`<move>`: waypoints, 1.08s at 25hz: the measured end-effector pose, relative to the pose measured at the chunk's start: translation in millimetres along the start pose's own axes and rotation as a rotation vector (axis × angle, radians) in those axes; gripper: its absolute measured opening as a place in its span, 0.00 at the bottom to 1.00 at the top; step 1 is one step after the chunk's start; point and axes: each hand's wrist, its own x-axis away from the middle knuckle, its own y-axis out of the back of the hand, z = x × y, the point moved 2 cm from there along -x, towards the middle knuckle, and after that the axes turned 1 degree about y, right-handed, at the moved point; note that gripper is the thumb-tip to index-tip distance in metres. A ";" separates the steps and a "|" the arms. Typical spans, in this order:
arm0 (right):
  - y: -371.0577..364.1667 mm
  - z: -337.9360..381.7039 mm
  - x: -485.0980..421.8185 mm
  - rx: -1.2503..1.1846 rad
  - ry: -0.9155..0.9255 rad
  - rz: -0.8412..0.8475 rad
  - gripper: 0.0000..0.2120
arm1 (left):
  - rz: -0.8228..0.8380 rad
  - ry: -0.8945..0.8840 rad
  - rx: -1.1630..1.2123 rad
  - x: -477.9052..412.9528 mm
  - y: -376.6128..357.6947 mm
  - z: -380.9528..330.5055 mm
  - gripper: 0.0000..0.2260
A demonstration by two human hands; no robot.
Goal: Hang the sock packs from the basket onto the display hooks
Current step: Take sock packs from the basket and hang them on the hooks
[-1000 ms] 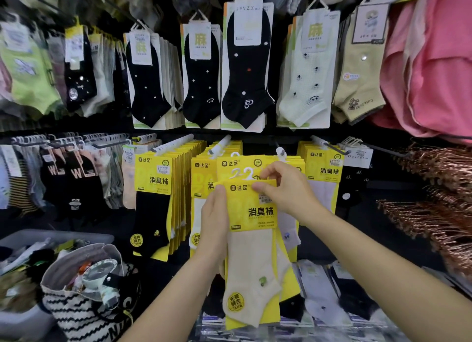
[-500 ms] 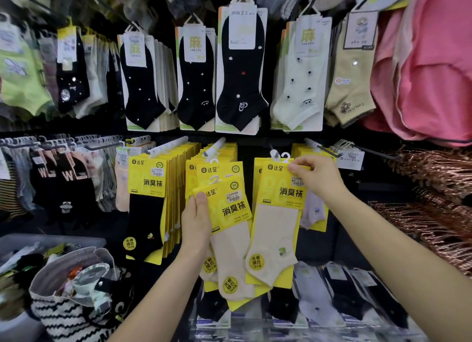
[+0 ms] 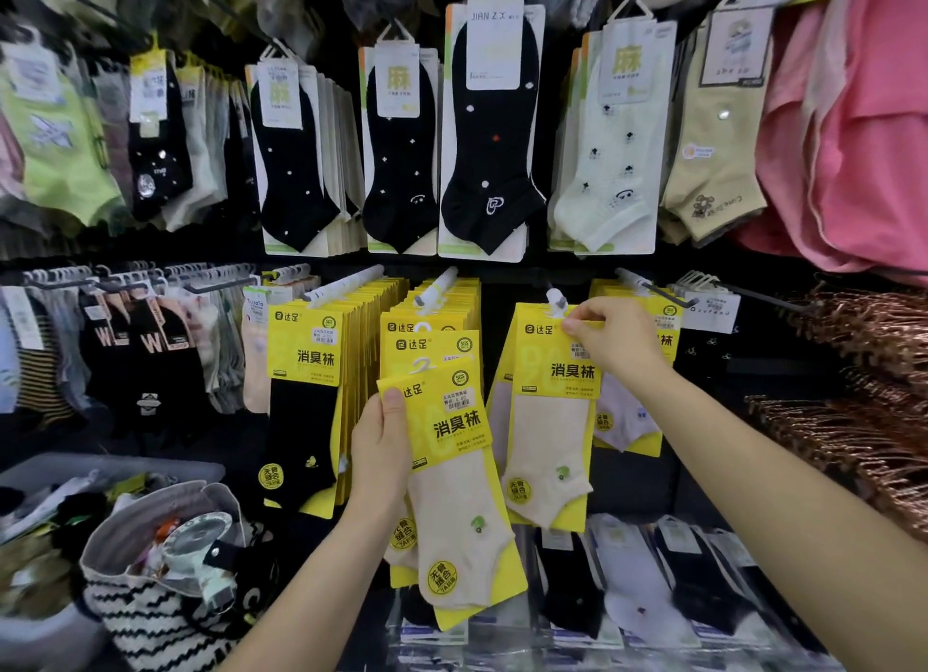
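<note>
My right hand (image 3: 615,342) pinches the top corner of a yellow-carded cream sock pack (image 3: 550,420), whose white hanger sits at the tip of a display hook (image 3: 556,299). My left hand (image 3: 379,450) grips the left edge of a second cream sock pack (image 3: 459,490), tilted, held in front of a hook (image 3: 439,284) loaded with yellow packs. The grey basket (image 3: 108,470) with loose socks is at the lower left.
A striped tote bag (image 3: 150,616) stands in front of the basket. Black sock packs (image 3: 304,385) fill the hook to the left. More sock cards hang in a row above, pink garments (image 3: 853,119) at right, copper hangers (image 3: 874,420) below them.
My right hand carried one cream pack up and right to the hook tip. My left hand kept the other pack and shifted slightly left and down.
</note>
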 end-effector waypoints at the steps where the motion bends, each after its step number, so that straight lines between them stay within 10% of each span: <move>1: -2.1 -0.6 -1.9 0.000 -0.007 -0.001 0.06 | -0.003 -0.011 -0.015 0.5 -0.5 -0.5 0.13; 10: 5.9 5.6 21.0 -0.051 0.095 -0.176 0.08 | 0.090 -0.027 -0.014 1.0 -24.9 -6.6 0.14; 16: -7.2 38.9 59.4 -0.129 0.406 0.036 0.03 | 0.162 -0.049 -0.016 15.5 -53.1 -9.7 0.12; 27: 13.5 33.0 49.3 0.078 0.274 0.180 0.07 | 0.240 -0.059 -0.020 27.4 -73.6 -7.5 0.12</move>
